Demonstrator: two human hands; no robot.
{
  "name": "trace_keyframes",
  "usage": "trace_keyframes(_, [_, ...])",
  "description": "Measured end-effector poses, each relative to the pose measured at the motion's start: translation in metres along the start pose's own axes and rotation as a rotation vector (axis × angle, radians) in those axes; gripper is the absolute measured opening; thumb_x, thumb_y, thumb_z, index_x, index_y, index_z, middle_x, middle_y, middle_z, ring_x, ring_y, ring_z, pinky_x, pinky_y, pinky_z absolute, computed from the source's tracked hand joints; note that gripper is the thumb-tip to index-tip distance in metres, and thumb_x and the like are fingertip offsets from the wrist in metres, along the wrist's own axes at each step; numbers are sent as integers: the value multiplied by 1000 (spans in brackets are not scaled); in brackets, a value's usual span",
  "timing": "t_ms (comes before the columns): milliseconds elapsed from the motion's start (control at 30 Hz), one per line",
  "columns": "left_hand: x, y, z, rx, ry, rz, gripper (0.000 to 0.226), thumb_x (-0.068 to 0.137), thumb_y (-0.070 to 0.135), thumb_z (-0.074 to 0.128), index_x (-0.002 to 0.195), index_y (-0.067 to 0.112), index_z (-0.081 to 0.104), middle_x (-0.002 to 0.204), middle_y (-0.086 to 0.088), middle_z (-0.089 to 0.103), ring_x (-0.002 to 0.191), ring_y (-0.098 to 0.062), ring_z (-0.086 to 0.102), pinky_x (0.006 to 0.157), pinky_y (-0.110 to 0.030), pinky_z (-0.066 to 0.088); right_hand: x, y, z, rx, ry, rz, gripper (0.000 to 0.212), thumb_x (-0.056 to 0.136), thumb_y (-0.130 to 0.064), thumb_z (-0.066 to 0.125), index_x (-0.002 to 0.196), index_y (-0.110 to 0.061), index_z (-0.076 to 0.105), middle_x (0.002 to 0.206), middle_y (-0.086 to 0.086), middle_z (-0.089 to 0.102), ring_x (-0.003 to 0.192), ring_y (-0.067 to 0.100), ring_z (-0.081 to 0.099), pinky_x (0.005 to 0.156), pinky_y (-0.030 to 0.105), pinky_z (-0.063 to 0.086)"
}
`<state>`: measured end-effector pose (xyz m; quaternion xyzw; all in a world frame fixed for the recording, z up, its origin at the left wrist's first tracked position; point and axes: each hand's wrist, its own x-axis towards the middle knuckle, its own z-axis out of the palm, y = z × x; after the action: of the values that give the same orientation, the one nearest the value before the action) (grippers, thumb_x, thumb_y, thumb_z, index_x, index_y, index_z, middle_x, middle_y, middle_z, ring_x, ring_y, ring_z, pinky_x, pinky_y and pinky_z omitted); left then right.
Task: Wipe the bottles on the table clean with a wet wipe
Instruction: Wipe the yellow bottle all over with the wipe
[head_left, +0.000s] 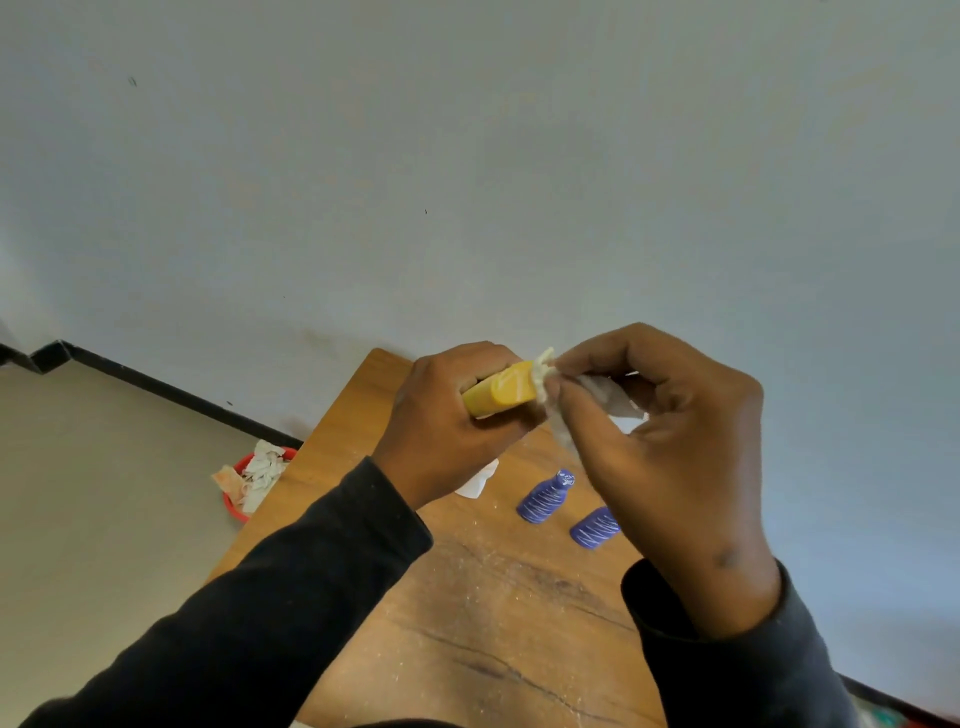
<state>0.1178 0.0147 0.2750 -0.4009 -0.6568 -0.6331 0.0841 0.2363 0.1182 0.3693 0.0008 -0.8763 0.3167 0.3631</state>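
Observation:
My left hand (457, 415) grips a yellow bottle (501, 391) lying sideways in the air above the wooden table (467, 597). My right hand (670, 447) pinches a crumpled white wet wipe (597, 395) against the right end of that bottle. Two purple bottles with white stripes stand on the table below: one (545, 499) in full view, the other (595, 527) partly hidden behind my right hand. A white object (478, 480) peeks out under my left wrist.
A red bin (241, 491) holding crumpled used wipes sits on the floor by the table's left edge. The table's far edge meets a pale wall. White dust speckles the tabletop.

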Motion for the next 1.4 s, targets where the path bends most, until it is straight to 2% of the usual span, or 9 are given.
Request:
trace_keyframes(100, [0, -3, 4, -7, 8, 6, 19, 81, 19, 69, 69, 26, 55, 63, 8, 54, 58, -20, 53, 51, -34, 40, -3, -11, 4, 24, -88, -74, 17, 80, 4, 79, 84, -13, 76, 82, -9, 74, 82, 8, 72, 72, 21, 57])
trace_keyframes(233, [-1, -6, 3, 24, 13, -16, 16, 85, 26, 71, 75, 15, 65, 69, 2, 64, 64, -20, 61, 55, -36, 48, 7, 5, 7, -25, 24, -28, 15, 82, 2, 76, 84, -13, 75, 82, -9, 73, 81, 9, 71, 73, 29, 58])
trace_keyframes(500, [-1, -3, 5, 24, 29, 6, 26, 79, 29, 66, 63, 38, 47, 57, 16, 50, 55, -4, 46, 52, -24, 35, 3, -4, 11, 71, -71, -81, 20, 80, 7, 75, 82, -12, 76, 83, -8, 75, 84, 8, 73, 75, 26, 59])
trace_keyframes(700, [1, -5, 2, 10, -2, 56, 20, 83, 28, 70, 69, 33, 56, 64, 8, 56, 59, -18, 54, 53, -34, 42, 0, 12, 3, 58, -19, 10, 21, 79, 7, 78, 83, -13, 76, 82, -8, 75, 81, 13, 74, 71, 38, 60])
trace_keyframes(867, [-3, -10, 6, -14, 1, -42, 19, 82, 17, 66, 65, 20, 58, 62, 6, 57, 58, -21, 55, 50, -38, 43, -2, 3, 14, 53, -44, -91, 21, 80, 10, 74, 83, -10, 75, 83, -5, 74, 84, 12, 73, 76, 28, 58])
trace_keyframes(1067, [-3, -6, 3, -173, -15, -121, 38, 85, 13, 81, 61, 6, 53, 57, 2, 46, 53, -17, 43, 56, -27, 34, 10, 35, 4, -62, 155, 138, 26, 81, 5, 77, 79, -20, 71, 80, -17, 72, 78, -1, 70, 72, 6, 48])
trace_keyframes(1267, [-3, -9, 6, -191, -12, -133, 27, 79, 26, 78, 65, 14, 58, 59, 3, 56, 57, -19, 50, 52, -35, 41, 6, 1, 6, 184, 87, 7, 19, 80, 12, 78, 83, -7, 74, 83, -4, 76, 83, 13, 75, 74, 24, 58])
trace_keyframes(1333, [-2, -10, 7, -198, -2, -136, 23, 81, 26, 72, 66, 15, 58, 59, 2, 58, 58, -22, 53, 52, -44, 47, 5, -5, 14, 173, -6, -39, 22, 78, 14, 77, 82, -8, 75, 82, -3, 75, 83, 16, 74, 75, 30, 58])
trace_keyframes(1400, [-1, -11, 6, -188, 4, -141, 29, 85, 20, 71, 60, 18, 55, 56, 5, 53, 58, -14, 49, 50, -39, 43, 7, 6, 19, 123, 3, -5, 23, 79, 12, 75, 81, -11, 75, 82, -6, 75, 83, 15, 73, 75, 33, 59])
